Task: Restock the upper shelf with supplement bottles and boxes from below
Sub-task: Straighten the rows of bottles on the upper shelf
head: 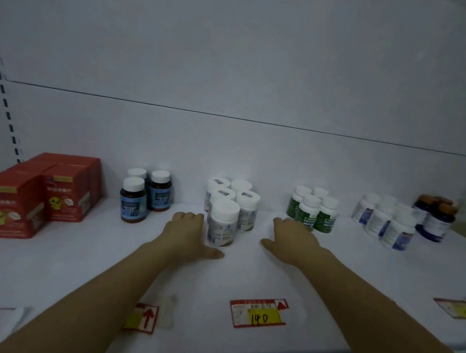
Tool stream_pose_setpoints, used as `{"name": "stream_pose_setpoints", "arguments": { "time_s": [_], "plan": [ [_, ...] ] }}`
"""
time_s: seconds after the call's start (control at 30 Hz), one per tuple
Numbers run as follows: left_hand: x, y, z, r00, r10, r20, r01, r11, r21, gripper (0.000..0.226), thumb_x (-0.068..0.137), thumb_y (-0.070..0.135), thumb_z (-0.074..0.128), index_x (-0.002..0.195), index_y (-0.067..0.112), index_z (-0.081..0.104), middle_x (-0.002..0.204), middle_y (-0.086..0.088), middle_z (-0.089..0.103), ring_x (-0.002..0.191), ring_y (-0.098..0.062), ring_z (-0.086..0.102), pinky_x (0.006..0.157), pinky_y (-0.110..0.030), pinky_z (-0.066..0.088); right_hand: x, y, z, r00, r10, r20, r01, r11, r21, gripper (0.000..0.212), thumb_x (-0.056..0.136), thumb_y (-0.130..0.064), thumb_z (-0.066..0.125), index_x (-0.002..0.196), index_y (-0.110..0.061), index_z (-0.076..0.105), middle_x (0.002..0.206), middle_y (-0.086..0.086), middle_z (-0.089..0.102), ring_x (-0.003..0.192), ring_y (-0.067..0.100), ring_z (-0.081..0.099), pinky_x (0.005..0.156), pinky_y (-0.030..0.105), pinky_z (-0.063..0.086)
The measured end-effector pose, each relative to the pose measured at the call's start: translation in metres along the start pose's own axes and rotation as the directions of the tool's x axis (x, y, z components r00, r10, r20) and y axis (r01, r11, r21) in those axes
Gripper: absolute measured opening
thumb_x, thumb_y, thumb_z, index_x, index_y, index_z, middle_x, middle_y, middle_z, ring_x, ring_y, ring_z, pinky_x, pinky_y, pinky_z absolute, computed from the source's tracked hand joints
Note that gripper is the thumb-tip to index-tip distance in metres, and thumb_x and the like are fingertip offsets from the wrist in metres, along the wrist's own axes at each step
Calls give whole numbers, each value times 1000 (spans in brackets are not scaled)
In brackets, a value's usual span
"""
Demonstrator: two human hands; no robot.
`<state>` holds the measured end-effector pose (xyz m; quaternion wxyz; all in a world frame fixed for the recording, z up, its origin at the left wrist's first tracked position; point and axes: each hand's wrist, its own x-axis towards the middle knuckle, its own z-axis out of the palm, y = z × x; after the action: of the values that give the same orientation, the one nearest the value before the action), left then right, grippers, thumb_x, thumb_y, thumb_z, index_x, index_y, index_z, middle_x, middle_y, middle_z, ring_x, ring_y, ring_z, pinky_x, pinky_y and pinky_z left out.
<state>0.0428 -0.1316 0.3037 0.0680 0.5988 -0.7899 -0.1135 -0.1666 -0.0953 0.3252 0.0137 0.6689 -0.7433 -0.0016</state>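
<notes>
Our left hand (pixel 189 236) lies flat, fingers spread, touching the front white bottle (pixel 223 222); a nudge may topple it. Our right hand (pixel 291 240), also spread and empty, could knock the green-labelled bottles (pixel 312 212).

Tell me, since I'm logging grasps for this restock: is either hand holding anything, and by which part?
Nothing is held. The left hand lies open on the shelf beside the front white bottle; the right hand lies open before the green-label bottles.

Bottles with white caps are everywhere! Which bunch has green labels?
The green-labelled bottles, just beyond the right hand. Neighbouring bunches have white or blue labels.
</notes>
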Motion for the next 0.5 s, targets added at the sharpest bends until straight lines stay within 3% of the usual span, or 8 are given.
{"name": "stream_pose_setpoints", "arguments": {
  "time_s": [0.23, 0.5],
  "plan": [
    [2, 13, 11, 993, -102, -65, 99, 993, -59, 94, 68, 70, 63, 141, 19, 35, 147, -4, 39, 135, -26, 32, 109, -39, 32, 46, 0, 17, 977, -207, -53, 211, 973, 94, 53, 92, -48, 47, 130, -11, 44, 131, 13, 52, 120, 30, 48, 94, 37, 43],
    [-4, 23, 12, 988, -117, -105, 106, 988, -111, 70, 77, 63, 59, 132, 21, 46, 137, -3, 49, 131, -25, 35, 107, -42, 35, 57, 2, 26, 957, -262, -123, 281, 945, 169, 45, 95, -45, 42, 123, -9, 49, 123, 13, 56, 114, 31, 52, 86, 37, 45]
  ]
}}
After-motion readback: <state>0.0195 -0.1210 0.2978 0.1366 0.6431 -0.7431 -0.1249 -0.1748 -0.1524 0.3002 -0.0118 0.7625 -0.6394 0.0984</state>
